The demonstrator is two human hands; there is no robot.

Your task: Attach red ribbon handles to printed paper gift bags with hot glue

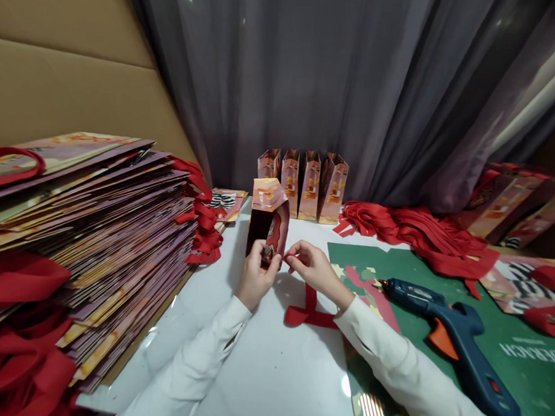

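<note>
I see the left hand pinching a boxy, printed bag by its edge, before slim upright bags; the right hand pinches soft, flat red ribbon.

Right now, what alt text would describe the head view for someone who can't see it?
A person's left hand holds a printed paper bag; the right hand pinches a red ribbon. A blue glue gun lies on green sheeting at right; flattened bags are stacked at left.
</note>
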